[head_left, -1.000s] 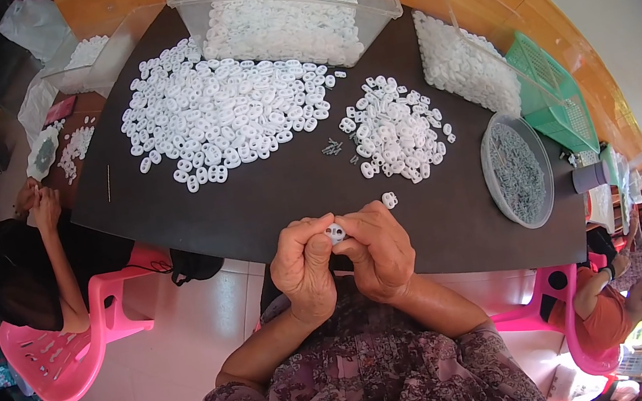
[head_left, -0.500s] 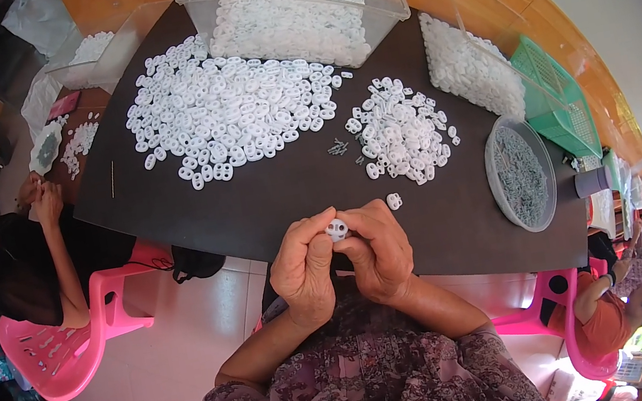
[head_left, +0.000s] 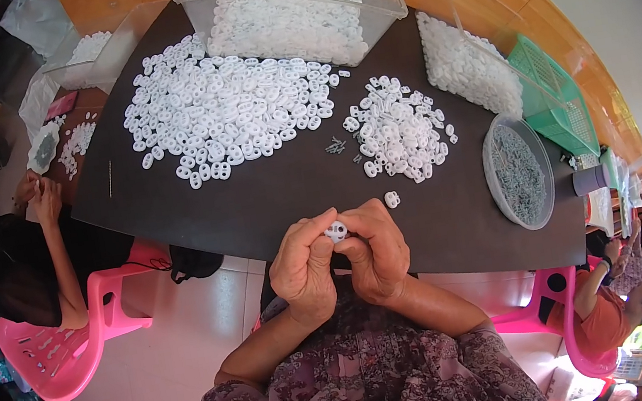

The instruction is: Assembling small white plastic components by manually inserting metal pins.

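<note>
- At the bench's (head_left: 272, 208) near edge, your left hand (head_left: 304, 269) and right hand (head_left: 379, 252) pinch one white plastic piece (head_left: 336, 231) together.
- Far left, the large heap (head_left: 226, 106) looks unworked; the smaller heap (head_left: 398, 129) suggests less done.

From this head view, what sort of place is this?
Likely a small hand-assembly workshop, informal. A dark table holds heaps of white plastic parts, clear bins of more and a bowl of small metal pieces; people sit on pink plastic chairs.
</note>
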Demonstrator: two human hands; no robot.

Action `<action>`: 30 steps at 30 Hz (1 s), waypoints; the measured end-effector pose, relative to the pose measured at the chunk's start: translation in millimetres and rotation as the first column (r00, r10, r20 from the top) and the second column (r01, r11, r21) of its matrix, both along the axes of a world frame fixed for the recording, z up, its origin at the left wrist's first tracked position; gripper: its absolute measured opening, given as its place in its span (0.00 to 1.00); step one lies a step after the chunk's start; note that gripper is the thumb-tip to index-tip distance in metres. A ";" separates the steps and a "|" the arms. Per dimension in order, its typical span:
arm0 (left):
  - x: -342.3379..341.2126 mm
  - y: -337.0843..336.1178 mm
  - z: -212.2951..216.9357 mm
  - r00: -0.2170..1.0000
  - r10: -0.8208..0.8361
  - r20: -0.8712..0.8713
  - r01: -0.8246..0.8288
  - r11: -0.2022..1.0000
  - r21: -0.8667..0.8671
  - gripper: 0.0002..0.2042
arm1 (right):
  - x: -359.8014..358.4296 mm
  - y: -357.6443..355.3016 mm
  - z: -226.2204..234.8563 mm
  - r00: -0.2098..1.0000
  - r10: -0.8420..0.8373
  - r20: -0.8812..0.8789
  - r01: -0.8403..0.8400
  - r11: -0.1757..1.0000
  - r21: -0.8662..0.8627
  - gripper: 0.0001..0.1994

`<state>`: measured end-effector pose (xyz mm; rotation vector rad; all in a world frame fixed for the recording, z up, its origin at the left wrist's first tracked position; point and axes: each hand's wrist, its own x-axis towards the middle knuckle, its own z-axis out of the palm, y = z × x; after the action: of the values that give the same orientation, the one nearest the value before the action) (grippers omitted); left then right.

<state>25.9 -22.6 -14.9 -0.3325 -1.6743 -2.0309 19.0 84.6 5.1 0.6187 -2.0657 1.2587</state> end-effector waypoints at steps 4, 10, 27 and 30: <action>0.1 0.8 0.3 1.000 0.012 -0.008 -0.012 1.000 -0.003 0.11 | -2.2 1.3 -2.1 1.000 0.019 -0.024 -0.019 1.000 0.012 0.13; -0.7 0.4 -0.1 1.000 0.016 0.002 -0.016 1.000 -0.001 0.11 | -3.0 1.6 -1.7 0.999 0.026 -0.023 -0.026 1.000 0.008 0.13; 0.3 -0.3 -5.0 0.999 0.036 -0.002 -0.036 0.999 -0.011 0.11 | -4.2 1.0 -0.8 0.999 0.034 -0.041 -0.033 0.999 0.022 0.13; 0.1 0.6 -6.0 0.999 0.038 0.002 -0.038 0.999 0.013 0.11 | -4.5 0.4 -2.5 0.998 0.035 -0.054 -0.034 0.999 0.023 0.13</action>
<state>26.0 -22.0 -20.9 -0.2929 -1.6557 -2.0138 14.5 85.0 2.6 0.6937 -2.0344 1.2267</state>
